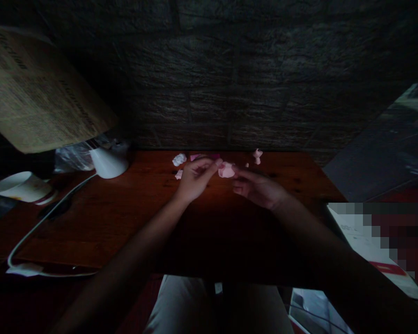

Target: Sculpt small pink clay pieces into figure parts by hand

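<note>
My left hand [195, 178] and my right hand [256, 188] meet over the far middle of a dark wooden table [125, 213]. Between their fingertips is a small pink crumpled paper piece [226, 170]; both hands pinch it. Several more scraps lie near the wall: a white crumpled bit [179, 159], a small pale bit [179, 174], a magenta paper piece [204, 157] behind my left fingers, and a pink folded shape [257, 155] at the right. The scene is very dim.
A white lamp base [108, 162] with a white cable [38, 227] stands at the left. A paper cup [19, 187] lies further left under a cardboard sheet [38, 93]. Papers [365, 243] lie at the right. A dark brick wall [230, 83] backs the table.
</note>
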A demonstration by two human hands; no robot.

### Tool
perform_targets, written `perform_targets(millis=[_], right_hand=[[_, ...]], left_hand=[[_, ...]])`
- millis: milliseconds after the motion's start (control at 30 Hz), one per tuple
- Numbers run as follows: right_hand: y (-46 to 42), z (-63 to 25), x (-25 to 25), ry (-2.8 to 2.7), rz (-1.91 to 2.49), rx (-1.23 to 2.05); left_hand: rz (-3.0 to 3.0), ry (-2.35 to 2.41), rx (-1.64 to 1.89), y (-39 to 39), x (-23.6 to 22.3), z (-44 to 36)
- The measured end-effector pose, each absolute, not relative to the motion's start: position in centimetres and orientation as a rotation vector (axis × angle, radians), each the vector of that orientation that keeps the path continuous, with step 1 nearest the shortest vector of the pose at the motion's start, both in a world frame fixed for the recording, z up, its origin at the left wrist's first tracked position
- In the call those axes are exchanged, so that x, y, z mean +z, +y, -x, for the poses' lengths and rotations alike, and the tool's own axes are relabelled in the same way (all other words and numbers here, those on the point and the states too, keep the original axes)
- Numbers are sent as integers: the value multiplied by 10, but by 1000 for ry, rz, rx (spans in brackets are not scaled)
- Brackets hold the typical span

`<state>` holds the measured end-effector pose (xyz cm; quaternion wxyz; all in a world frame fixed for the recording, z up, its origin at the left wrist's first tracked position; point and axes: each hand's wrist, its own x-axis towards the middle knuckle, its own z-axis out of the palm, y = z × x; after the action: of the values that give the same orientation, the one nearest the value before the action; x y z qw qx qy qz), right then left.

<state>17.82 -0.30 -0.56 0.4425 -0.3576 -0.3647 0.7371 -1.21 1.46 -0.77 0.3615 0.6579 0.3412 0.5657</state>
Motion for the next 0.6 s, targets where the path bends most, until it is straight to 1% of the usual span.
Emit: perform_targets(millis=[100,267,433,600], right_hand=[[-2,-180,-6,-872,894,1868],[-1,-180,-7,-965,939,1830],[-2,-177,-9,-1022,972,1798],[-1,-175,-12,-1048,996,1691]], left_hand=[[-1643,852,1436,14,-7,14],[-1777,880,1265,13,-13,15],[-1832,1019,1350,13,-18,16],[-1936,1081,1345,9,-19,16]])
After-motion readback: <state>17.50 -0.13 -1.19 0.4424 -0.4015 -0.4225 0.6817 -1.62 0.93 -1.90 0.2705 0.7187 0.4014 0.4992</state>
